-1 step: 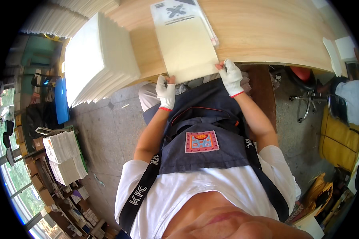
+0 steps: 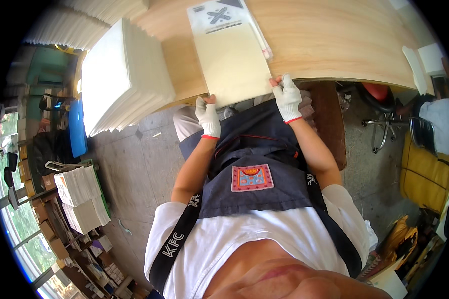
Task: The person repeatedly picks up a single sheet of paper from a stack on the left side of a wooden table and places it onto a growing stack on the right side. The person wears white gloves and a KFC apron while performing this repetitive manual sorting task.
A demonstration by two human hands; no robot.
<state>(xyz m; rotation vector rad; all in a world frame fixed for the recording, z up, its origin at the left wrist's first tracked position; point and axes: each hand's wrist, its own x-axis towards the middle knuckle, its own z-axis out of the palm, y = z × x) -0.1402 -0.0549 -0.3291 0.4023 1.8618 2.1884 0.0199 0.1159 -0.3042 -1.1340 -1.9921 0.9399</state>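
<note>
A cream, paper-like sheet [image 2: 237, 62] lies in front of me, its lower end reaching past the near edge of the wooden table [image 2: 334, 45]. My left hand [image 2: 208, 117], in a white fingerless glove with red cuff, pinches its lower left corner. At the lower right corner, my right hand [image 2: 286, 98] in a matching glove grips the edge between thumb and fingers. Beyond the sheet shows a white printed cover [image 2: 222, 14] with a dark crossed design. Clear, plastic-looking edges stick out under the right side. Whether the sheet and cover are joined, I cannot tell.
A tall stack of white sheets [image 2: 105, 74] stands left of the sheet, with more stacks [image 2: 60, 27] behind. Paper bundles [image 2: 80, 187] sit on a green-edged cart at left. A wheeled chair [image 2: 384, 124] and a yellow padded item [image 2: 426, 174] are at right.
The sheet's near end and both hands have shifted very slightly. Both hands keep their hold on the lower corners.
</note>
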